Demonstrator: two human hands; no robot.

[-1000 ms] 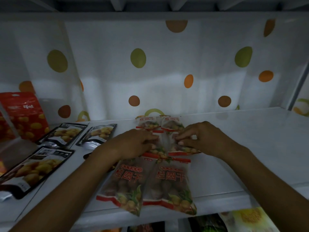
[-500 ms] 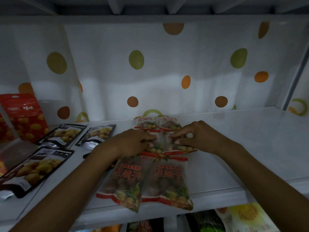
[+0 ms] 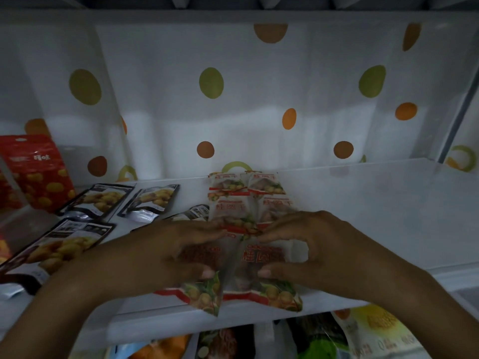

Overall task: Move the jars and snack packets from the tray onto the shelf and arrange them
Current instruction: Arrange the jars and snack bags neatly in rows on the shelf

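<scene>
On the white shelf board (image 3: 363, 216), in front of a white backing sheet (image 3: 259, 99) dotted green, orange and brown, clear-and-red snack packets printed with yellow fruit lie flat in two columns running front to back. The left hand (image 3: 166, 257) pinches the left front packet (image 3: 204, 296), fingers curled over its upper part and thumb pressed lower down. The right hand (image 3: 318, 252) pinches the right front packet (image 3: 269, 294) the same way. These two lie side by side, touching, their bottom ends reaching the shelf's front edge. Behind them lie a middle pair (image 3: 233, 211) and a back pair (image 3: 225, 183) near the backing sheet. To the left lie flat black pouches (image 3: 101, 198), and a red pouch (image 3: 39, 172) stands upright at the far left.
</scene>
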